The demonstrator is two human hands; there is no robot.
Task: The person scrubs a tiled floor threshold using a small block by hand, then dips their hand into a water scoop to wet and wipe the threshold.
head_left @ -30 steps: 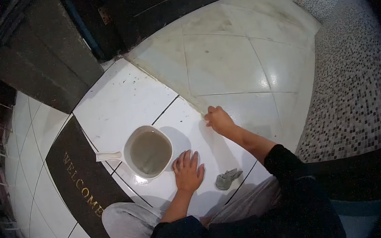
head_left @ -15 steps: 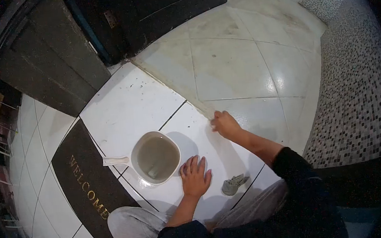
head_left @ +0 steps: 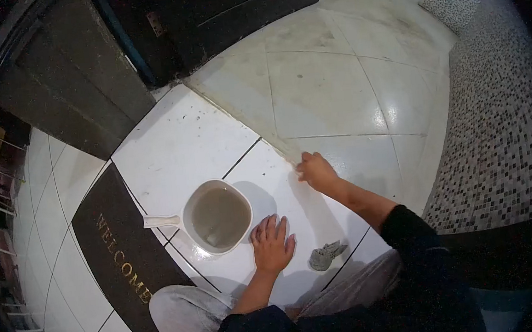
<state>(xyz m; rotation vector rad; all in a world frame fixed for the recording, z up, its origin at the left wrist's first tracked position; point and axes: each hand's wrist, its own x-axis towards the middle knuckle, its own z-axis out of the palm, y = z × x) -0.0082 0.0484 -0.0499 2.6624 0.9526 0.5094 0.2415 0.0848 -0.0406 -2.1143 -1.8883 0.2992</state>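
Note:
My left hand (head_left: 272, 246) lies flat on the white floor tile, fingers spread, just right of a white dipper (head_left: 162, 221). Cloudy, greyish water fills much of the dipper, whose handle points left. My right hand (head_left: 318, 173) is closed, its fingertips down at the raised tile edge (head_left: 283, 150) where the white floor meets the duller tiles. Whatever those fingers pinch, if anything, is hidden. A crumpled grey cloth (head_left: 326, 257) rests on the tile between my arms, near my knee.
A dark doormat (head_left: 114, 258) reading WELCOME lies to the left. Dark doors (head_left: 69, 88) stand at the back left. Stained, glossy tiles (head_left: 323, 91) stretch away at the upper right, beside a mosaic-patterned wall (head_left: 490, 127). Dark specks dot the white tile.
My right hand has shifted very slightly along the tile edge. My left hand stays flat, and the dipper and cloth keep their places on the floor.

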